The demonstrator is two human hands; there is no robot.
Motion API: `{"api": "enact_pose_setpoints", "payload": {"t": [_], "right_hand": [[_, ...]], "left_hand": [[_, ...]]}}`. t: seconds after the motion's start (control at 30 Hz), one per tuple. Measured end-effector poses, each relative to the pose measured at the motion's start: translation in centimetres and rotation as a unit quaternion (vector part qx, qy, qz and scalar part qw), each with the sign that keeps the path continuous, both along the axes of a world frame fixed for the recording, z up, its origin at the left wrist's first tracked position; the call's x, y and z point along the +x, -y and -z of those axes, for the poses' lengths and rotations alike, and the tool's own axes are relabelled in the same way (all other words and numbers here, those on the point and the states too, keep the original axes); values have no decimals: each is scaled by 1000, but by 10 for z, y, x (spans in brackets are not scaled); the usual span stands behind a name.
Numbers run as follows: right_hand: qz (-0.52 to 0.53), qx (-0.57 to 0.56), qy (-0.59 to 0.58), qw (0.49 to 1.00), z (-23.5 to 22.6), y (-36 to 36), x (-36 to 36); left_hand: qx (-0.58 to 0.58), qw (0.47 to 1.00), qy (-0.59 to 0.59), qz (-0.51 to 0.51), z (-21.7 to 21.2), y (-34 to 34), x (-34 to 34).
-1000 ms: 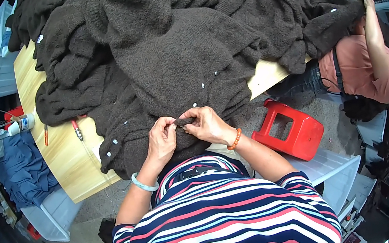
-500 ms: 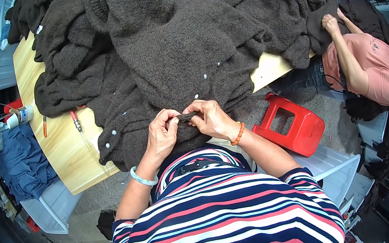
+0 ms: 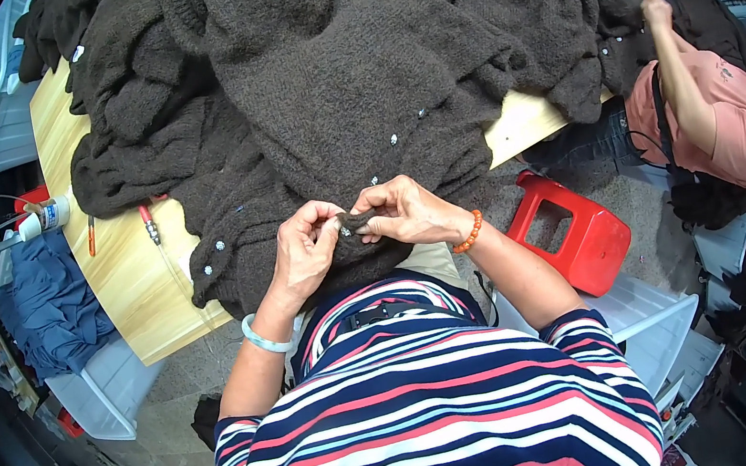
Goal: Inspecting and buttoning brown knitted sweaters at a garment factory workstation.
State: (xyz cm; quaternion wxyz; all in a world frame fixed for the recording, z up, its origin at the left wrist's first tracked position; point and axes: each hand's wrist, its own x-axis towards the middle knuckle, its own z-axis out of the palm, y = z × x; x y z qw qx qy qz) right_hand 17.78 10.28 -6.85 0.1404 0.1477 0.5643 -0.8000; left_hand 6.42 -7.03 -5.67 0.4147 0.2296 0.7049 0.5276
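Observation:
A dark brown knitted garment (image 3: 342,93) lies heaped over the table, its near edge hanging toward my lap. Small shiny buttons (image 3: 220,245) dot its edges. My left hand (image 3: 306,248) pinches the garment's edge between thumb and fingers. Close beside it, my right hand (image 3: 409,212) grips the same folded edge. Between the fingertips a shiny button (image 3: 346,231) shows on the fabric. Whether a needle or thread is held there is too small to tell.
The wooden table (image 3: 137,297) carries a red-handled tool (image 3: 149,225) and an orange stick-like tool (image 3: 92,234). A red plastic stool (image 3: 586,235) stands at right. Beyond it a person in a pink shirt (image 3: 713,119) handles dark fabric. Blue cloth (image 3: 51,305) fills a bin at left.
The pinched edge has turned, so a shiny button now shows between my fingers. My right hand has shifted slightly right. The co-worker's arm has moved up and right.

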Motion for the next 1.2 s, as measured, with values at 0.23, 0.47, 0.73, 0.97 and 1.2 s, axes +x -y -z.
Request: {"api": "enact_pose_setpoints", "payload": {"t": [0.23,0.47,0.73,0.97,1.2], "right_hand": [[0,9,7,1000,-3,2,0],[104,264,-72,956,-6,22,3],[165,121,-30,978,1,29,6],[140,157,-63,976,3,29,11],[145,-26,30,989,0,24,9]], "left_hand": [[-12,1000,5,-16,2,-3,3],[-18,983,-170,-63,-4,-6,13],[6,957,-282,-65,-24,2,34],[15,964,-254,-81,-19,0,33],[0,965,-257,-55,-17,1,33]]}}
